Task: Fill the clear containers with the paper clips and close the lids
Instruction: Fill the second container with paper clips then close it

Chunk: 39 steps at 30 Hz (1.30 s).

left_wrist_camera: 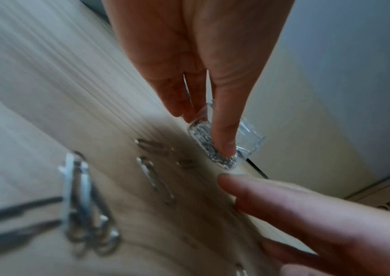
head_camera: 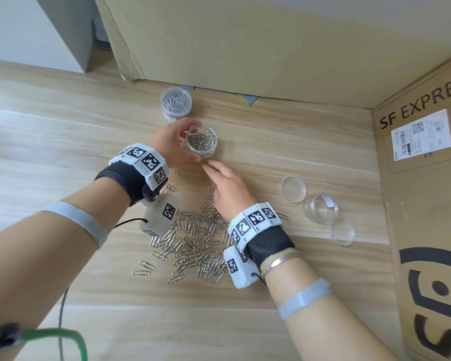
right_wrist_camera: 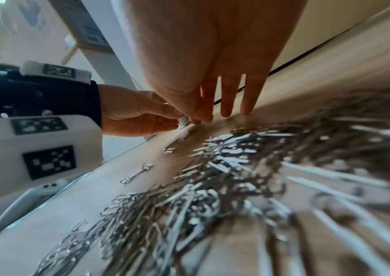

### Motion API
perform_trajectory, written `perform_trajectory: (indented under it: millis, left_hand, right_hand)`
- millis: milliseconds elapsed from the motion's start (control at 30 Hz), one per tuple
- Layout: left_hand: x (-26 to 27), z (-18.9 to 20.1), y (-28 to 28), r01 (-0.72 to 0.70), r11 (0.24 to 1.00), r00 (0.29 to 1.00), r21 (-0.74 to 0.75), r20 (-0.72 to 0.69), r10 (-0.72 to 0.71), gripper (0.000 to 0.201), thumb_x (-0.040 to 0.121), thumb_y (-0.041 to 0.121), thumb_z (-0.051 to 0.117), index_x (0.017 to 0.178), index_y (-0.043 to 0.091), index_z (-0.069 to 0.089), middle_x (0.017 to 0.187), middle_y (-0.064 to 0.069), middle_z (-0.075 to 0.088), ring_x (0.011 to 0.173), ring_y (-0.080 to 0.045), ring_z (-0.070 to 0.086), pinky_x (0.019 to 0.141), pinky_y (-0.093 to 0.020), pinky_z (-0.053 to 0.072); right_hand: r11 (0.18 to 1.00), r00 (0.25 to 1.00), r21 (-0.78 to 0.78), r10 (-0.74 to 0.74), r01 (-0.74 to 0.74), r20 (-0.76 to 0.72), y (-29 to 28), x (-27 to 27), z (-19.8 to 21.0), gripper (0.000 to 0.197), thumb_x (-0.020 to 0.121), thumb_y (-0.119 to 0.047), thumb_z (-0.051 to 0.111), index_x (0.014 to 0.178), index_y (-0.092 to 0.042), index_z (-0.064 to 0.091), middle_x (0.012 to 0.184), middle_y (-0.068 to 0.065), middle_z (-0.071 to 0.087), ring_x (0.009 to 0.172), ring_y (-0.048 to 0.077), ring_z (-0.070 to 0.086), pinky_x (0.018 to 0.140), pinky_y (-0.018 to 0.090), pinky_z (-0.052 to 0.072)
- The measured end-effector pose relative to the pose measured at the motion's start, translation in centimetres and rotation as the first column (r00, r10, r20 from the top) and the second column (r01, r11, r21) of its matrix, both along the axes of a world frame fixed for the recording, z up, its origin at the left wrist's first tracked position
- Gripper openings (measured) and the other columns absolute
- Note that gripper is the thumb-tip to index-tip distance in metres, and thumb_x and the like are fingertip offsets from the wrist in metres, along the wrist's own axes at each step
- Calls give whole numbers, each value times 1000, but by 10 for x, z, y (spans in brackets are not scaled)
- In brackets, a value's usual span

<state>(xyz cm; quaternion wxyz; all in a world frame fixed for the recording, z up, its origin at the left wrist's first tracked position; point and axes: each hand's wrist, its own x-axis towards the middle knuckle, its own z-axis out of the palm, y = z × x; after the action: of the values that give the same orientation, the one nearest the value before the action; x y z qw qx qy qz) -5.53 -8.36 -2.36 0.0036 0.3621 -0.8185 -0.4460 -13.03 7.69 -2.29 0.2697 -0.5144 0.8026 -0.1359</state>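
Note:
My left hand grips an open clear container partly filled with paper clips, thumb on its near side and fingers round the far side. In the left wrist view the thumb lies across the container. My right hand lies flat just in front of it, its straight fingers reaching toward the container's base and holding nothing visible. A loose pile of silver paper clips spreads on the table under both wrists. A filled, lidded container stands behind.
At the right lie an empty clear container and two loose clear lids. A tall cardboard box walls the back, another printed box the right. Bare wooden table stretches left.

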Motion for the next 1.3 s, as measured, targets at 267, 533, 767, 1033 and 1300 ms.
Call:
perform_trajectory:
  millis: [267, 533, 767, 1033, 1300]
  left_hand:
    - [31, -7, -9, -143, 990, 990, 22, -11, 143, 73, 60, 8, 81, 124, 22, 50, 119, -3, 62, 100, -21, 61, 91, -40, 50]
    - [44, -9, -11, -179, 984, 984, -12, 14, 179, 71, 61, 10, 81, 124, 22, 50, 117, -3, 62, 97, -20, 61, 83, -28, 46]
    - [59, -9, -17, -210, 977, 977, -14, 24, 211, 71, 61, 9, 81, 124, 21, 50, 119, -3, 62, 104, -21, 60, 85, -25, 43]
    - [67, -12, -16, -197, 980, 980, 15, -13, 197, 71, 62, 7, 79, 125, 22, 49, 116, -2, 62, 96, -17, 59, 82, -24, 43]
    - [71, -19, -9, -148, 989, 989, 5, -28, 148, 75, 61, 6, 80, 126, 20, 47, 120, -6, 60, 99, -22, 60, 88, -32, 48]
  right_hand:
    - [970, 978, 161, 196, -182, -75, -25, 13, 0, 67, 86, 1, 41, 145, -25, 24, 154, -11, 19, 144, 20, 11, 117, 36, 13]
    - [979, 981, 80, 192, -189, -26, -26, 25, 8, 59, 86, 6, 38, 139, -20, 39, 148, -3, 36, 137, 18, 31, 115, 31, 24]
    - [968, 972, 150, 216, -201, -95, -28, 32, 11, 43, 87, 1, 41, 123, -18, 54, 133, -2, 49, 124, 22, 41, 102, 38, 38]
    - [958, 962, 119, 269, -262, -49, -33, 52, 9, 51, 87, -4, 43, 131, -31, 47, 138, -5, 43, 125, 21, 36, 100, 37, 39]
    - [940, 950, 148, 313, -307, -17, -13, 44, 7, 43, 91, -4, 43, 126, -27, 51, 136, -9, 45, 125, 17, 36, 103, 39, 38]
